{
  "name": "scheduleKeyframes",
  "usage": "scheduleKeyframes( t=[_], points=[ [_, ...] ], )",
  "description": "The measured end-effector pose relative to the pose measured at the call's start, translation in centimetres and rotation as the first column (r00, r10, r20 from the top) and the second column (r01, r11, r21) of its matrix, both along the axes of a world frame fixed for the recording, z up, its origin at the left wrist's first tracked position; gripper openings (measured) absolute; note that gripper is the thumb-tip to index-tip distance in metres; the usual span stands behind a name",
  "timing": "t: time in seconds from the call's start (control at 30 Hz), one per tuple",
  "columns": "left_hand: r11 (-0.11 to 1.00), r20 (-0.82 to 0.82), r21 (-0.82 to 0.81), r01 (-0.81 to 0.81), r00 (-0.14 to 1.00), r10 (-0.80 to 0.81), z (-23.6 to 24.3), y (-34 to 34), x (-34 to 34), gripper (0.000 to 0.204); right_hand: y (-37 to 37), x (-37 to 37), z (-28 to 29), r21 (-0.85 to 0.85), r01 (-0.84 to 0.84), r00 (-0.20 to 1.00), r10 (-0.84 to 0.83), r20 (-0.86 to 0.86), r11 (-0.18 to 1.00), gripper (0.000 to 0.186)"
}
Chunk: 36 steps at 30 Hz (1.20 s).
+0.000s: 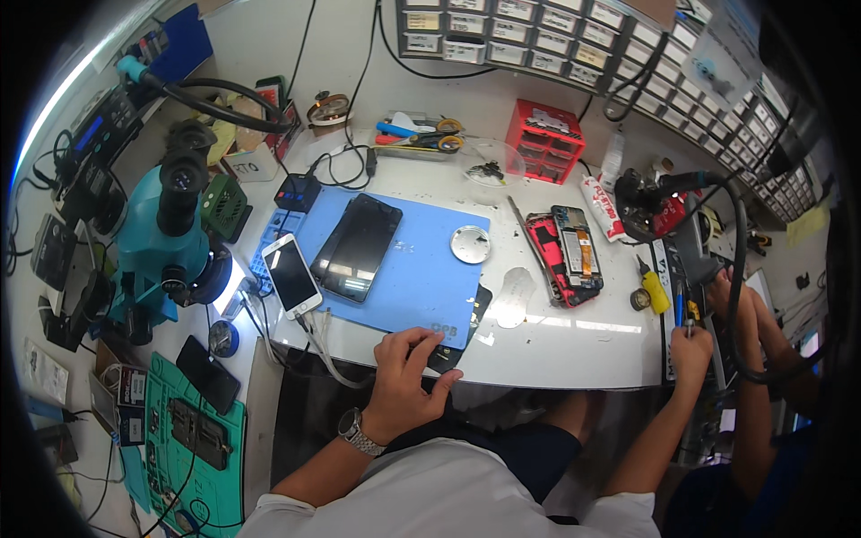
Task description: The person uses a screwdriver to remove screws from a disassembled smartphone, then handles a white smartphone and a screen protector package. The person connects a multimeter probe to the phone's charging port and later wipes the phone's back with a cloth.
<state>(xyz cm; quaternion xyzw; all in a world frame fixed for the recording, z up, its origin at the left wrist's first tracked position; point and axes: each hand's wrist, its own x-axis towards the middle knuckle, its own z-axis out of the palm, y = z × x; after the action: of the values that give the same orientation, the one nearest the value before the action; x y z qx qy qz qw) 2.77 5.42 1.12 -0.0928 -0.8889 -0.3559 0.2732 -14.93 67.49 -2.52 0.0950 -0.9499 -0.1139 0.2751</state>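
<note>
My left hand rests at the table's front edge, fingers and thumb apart, touching the corner of a blue work mat. A black phone-like piece lies partly under the mat there. Off to the right, my right hand has its fingers closed around a thin tool whose kind is unclear, beside a blue pen-like tool. A large black phone or tablet lies on the mat. Left of it is a white phone with cables at its lower end. A round silver lid sits on the mat's right side.
An opened phone with red edges lies right of the mat. A yellow bottle stands near my right hand. Another person's hands work at far right. A teal microscope stands left; a red drawer box is at the back.
</note>
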Motion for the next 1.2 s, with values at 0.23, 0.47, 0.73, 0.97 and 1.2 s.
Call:
scheduleKeyframes(
  t=[0.23,0.47,0.73,0.97,1.2],
  points=[
    [0.998,0.073,0.012,-0.058,0.996,0.057,0.4,-0.3,1.0,0.067,-27.5,5.1,13.1,-0.798,0.223,0.902,0.191,0.387,0.56,0.025],
    [0.998,0.068,0.01,-0.066,0.996,0.065,0.7,-0.7,1.0,0.069,-46.4,-6.4,17.4,-0.7,-0.166,0.804,0.507,0.312,0.694,0.025],
    [0.995,0.084,0.092,-0.048,0.996,0.04,0.8,-1.1,1.5,0.066,-59.0,-18.8,17.3,-0.528,-0.343,0.807,0.532,0.257,0.777,0.036],
    [0.992,0.121,0.12,-0.033,0.993,0.018,0.8,-1.1,1.4,0.066,-56.6,-18.3,16.0,-0.594,-0.378,0.819,0.556,0.144,0.71,0.029],
    [0.998,0.099,0.025,-0.063,0.993,0.06,0.6,-0.8,0.9,0.068,-47.4,-11.8,18.1,-0.47,-0.13,0.812,0.366,0.455,0.873,0.022]
  ],
)
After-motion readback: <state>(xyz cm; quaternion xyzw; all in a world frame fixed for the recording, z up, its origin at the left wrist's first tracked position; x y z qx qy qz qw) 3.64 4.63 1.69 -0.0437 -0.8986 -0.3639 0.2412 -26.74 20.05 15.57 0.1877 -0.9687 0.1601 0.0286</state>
